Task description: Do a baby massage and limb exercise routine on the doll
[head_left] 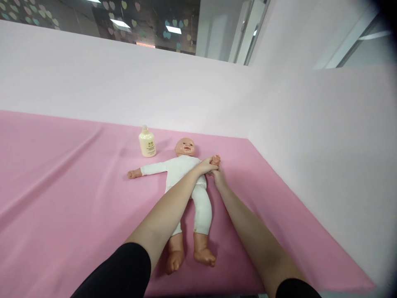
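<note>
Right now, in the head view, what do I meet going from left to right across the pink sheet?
Doll's outstretched hand → cream bottle → doll's head → left hand and right hand, both closed on the doll's other arm → bare pink sheet.

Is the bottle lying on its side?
No, the bottle stands upright on the pink cloth, beside the doll's head, apart from both hands.

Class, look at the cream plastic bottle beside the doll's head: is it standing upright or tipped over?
Upright. The cream plastic bottle stands on its base on the pink cloth, cap at the top, apart from the baby doll in white clothes.
</note>
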A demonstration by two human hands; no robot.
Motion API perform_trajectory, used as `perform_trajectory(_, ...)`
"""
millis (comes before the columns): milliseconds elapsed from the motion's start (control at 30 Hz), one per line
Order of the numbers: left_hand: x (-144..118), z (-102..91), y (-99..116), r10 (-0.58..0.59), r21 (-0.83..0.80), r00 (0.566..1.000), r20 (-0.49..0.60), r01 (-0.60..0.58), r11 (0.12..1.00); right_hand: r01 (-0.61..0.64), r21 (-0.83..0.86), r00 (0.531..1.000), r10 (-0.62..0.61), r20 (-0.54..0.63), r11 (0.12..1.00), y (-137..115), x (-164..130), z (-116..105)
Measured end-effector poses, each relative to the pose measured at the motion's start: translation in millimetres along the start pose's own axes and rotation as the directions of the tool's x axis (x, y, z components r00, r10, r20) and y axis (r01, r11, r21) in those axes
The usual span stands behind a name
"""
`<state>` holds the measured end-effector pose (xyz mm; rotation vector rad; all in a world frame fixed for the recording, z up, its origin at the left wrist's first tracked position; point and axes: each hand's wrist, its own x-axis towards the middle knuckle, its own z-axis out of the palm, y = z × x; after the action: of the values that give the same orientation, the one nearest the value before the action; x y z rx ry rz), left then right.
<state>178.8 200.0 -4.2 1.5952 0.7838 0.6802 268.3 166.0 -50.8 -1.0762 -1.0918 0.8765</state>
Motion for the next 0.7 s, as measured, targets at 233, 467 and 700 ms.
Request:
perform_trajectory(233, -4, 0.9, 6, -0.025, -0.026, 1.0, 0.005, 0.025, 0.999, -0.052, 0.102, 0.999, 0.053, -0.009, 0.993, -3, -3, 0)
perform_trajectory(467, -1, 1.0, 2, -0.034, -0.11, 0.999, 0.029, 0.037, 0.993, -0.071, 0.116, 0.997, 0.072, -0.011, 0.991, -6, -3, 1)
perform_trajectory(700, 8, 1.5, -6, -0.065, -0.158, 0.998, 0.005, 0.065, 0.985, -0.047, 0.113, 0.999, 0.047, 0.001, 0.992, -4, -1, 3)
